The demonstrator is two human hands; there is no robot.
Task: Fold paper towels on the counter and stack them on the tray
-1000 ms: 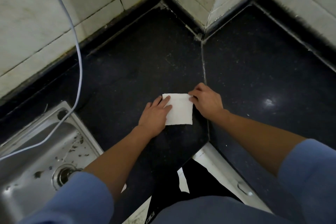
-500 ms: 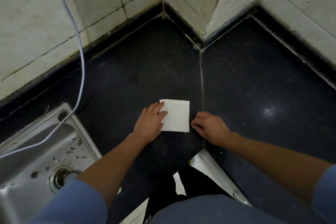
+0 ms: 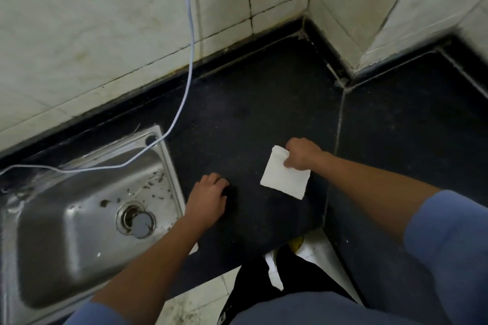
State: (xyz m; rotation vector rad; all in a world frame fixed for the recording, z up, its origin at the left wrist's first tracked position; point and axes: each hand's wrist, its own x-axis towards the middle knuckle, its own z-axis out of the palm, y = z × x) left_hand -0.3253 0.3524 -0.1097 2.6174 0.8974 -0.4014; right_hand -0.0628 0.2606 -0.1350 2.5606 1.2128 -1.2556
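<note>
A folded white paper towel (image 3: 284, 178) hangs tilted just above the black counter (image 3: 250, 103). My right hand (image 3: 302, 153) pinches it by its upper right edge. To the left, my left hand (image 3: 208, 198) rests on the counter next to the sink rim with its fingers loosely curled and nothing in it. No tray is in view.
A steel sink (image 3: 79, 208) with a drain plug (image 3: 141, 227) fills the lower left. A pale cable (image 3: 188, 60) hangs down the tiled wall (image 3: 105, 21) and crosses the sink's corner. The counter wraps a wall corner at the right.
My right hand has taken hold of the folded towel and lifted it off the counter. My left hand let go of it and moved left toward the sink. The view swung left.
</note>
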